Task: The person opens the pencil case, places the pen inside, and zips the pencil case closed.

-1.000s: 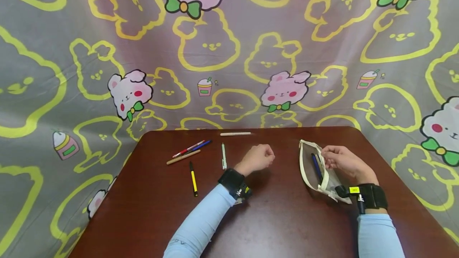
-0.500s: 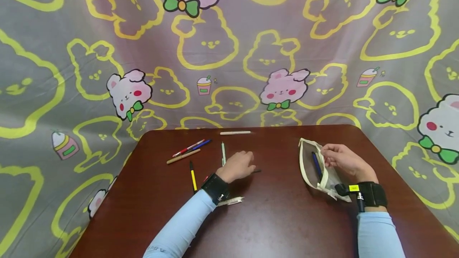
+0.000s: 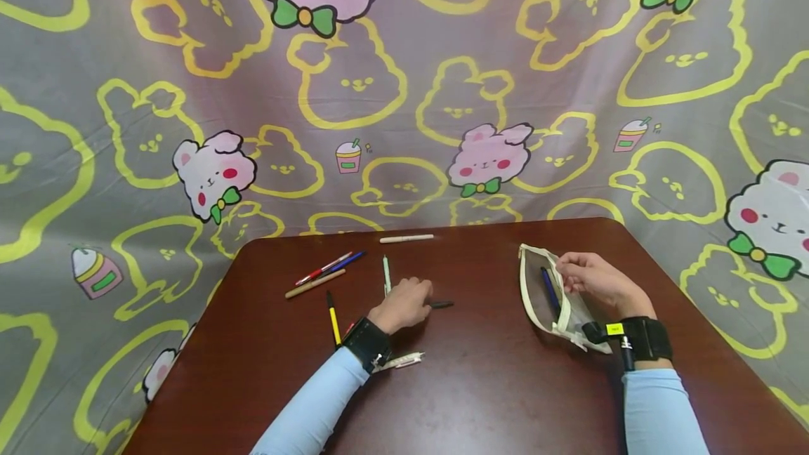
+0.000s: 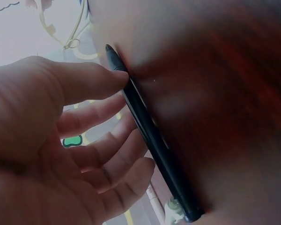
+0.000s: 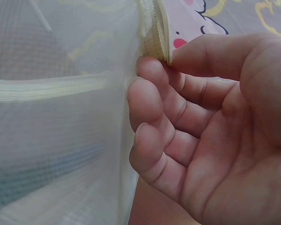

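My left hand [image 3: 404, 304] is low over the middle of the table. In the left wrist view its thumb and index finger pinch a black pen [image 4: 152, 136] near the pointed end, while the other fingers curl beside the barrel. The head view shows only one end of that black pen [image 3: 442, 305] past the fingers. At the right, my right hand [image 3: 597, 278] pinches the zippered edge of a cream mesh pencil pouch [image 3: 526, 286], holding its mouth apart. Inside the pouch a dark blue pen [image 3: 550, 291] is visible. The right wrist view shows thumb and fingertips on the zipper edge [image 5: 161, 40].
Left of the left hand lie a red pen [image 3: 324, 269], a blue pen [image 3: 346, 262], a tan pen [image 3: 314, 284] and a yellow pen [image 3: 333, 318]. A pale green pen [image 3: 387, 274], a white pen [image 3: 406, 238] and a whitish clicker pen [image 3: 404, 361] surround it. Patterned cloth hangs behind.
My left hand has moved left, away from the pouch, and down to the black pen, which it now pinches. The right hand keeps its hold on the pouch. The head view has shifted slightly.
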A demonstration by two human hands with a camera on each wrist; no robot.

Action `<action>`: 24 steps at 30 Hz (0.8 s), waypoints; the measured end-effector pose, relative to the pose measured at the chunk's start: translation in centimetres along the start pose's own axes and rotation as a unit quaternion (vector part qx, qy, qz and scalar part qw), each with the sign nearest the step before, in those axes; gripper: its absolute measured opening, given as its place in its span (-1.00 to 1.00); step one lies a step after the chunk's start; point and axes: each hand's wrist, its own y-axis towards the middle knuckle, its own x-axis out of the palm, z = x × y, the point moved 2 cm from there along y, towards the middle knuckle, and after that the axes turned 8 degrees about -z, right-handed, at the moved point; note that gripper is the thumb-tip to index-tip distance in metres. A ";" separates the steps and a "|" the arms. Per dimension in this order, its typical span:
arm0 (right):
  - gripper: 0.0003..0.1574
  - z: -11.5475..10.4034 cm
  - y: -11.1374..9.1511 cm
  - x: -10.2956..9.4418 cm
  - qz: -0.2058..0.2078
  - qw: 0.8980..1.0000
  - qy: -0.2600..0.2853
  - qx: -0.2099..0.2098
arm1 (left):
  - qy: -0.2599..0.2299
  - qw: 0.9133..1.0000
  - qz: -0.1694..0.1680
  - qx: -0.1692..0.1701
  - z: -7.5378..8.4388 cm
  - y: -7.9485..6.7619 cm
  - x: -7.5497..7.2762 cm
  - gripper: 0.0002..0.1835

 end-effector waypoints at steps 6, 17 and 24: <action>-0.50 0.0 0.0 0.0 0.000 1.000 -0.010 -0.003 | 0.009 1.000 -0.013 0.000 -0.1 0.3 0.0 -0.90; -0.50 0.0 0.1 0.0 -0.014 1.000 -0.009 -0.022 | 0.027 0.999 -0.015 0.007 0.0 0.9 0.0 -0.89; -0.48 0.0 0.2 0.1 -0.011 1.000 -0.009 -0.018 | 0.022 0.998 -0.057 0.002 0.4 1.5 -0.4 -0.86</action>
